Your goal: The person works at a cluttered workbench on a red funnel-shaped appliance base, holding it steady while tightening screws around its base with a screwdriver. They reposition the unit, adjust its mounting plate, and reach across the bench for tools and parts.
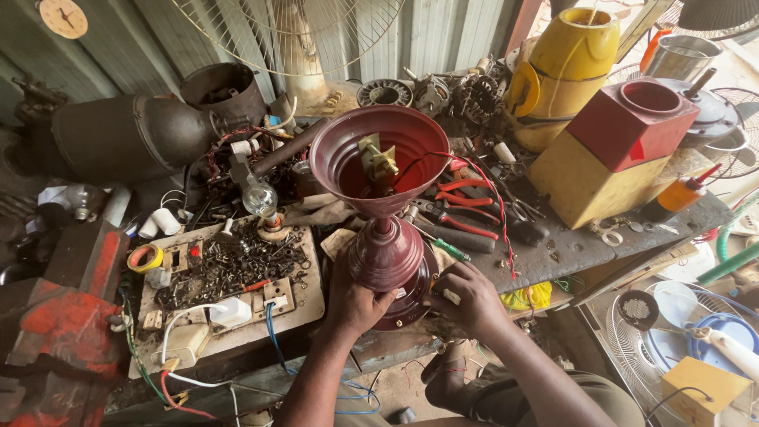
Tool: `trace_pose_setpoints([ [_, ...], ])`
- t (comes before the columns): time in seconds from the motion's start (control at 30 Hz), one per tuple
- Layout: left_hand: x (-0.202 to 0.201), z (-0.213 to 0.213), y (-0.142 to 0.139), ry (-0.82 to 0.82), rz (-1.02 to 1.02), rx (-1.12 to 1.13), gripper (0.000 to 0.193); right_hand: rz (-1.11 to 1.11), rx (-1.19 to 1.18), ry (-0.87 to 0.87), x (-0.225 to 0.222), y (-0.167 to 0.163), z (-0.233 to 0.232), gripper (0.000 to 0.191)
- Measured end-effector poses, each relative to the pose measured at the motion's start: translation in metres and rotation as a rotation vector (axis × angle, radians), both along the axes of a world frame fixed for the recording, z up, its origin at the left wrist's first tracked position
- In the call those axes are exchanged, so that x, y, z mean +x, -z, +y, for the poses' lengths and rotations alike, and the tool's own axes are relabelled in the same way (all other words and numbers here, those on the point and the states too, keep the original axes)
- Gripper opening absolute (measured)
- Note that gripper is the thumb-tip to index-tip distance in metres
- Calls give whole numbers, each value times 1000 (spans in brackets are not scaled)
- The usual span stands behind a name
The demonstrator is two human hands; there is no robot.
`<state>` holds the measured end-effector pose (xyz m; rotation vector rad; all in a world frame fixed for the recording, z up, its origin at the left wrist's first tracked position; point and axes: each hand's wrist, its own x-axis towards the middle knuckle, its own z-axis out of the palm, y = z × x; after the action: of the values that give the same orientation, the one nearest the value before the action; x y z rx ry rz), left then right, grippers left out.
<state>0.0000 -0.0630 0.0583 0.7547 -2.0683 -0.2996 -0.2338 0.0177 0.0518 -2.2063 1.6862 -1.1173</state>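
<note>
At the front edge of the cluttered bench [553, 257], the left hand [357, 296] is closed around the bulbous base of a maroon fan housing [385, 229]. The right hand [468, 299] rests with curled fingers against the base's right side. The housing stands upright; its open funnel-shaped cup contains a brass fitting [378, 164] and red wires [482, 178].
</note>
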Motion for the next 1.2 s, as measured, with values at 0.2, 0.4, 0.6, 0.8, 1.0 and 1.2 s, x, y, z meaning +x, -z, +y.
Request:
trace_pose_setpoints([
  [0.2, 1, 0, -1, 0, 42, 10, 86, -373, 18, -70, 9, 30, 16, 28],
  [0.4, 4, 0, 5, -14, -37, -82, 80, -534, 15, -47, 12, 48, 11, 14],
  [0.6, 3, -1, 7, -5, -9, -88, 83, -627, 71, -118, 8, 39, 15, 17],
  [0.8, 5, 1, 10, -29, -23, -66, 81, -526, 21, -71, 13, 39, 12, 10],
  [1.0, 4, 1, 10, -27, -4, -11, 83, -558, 34, -173, 5, 36, 12, 21],
  [1.2, 4, 2, 11, -40, -11, -32, 84, -544, 22, -103, 9, 39, 11, 13],
])
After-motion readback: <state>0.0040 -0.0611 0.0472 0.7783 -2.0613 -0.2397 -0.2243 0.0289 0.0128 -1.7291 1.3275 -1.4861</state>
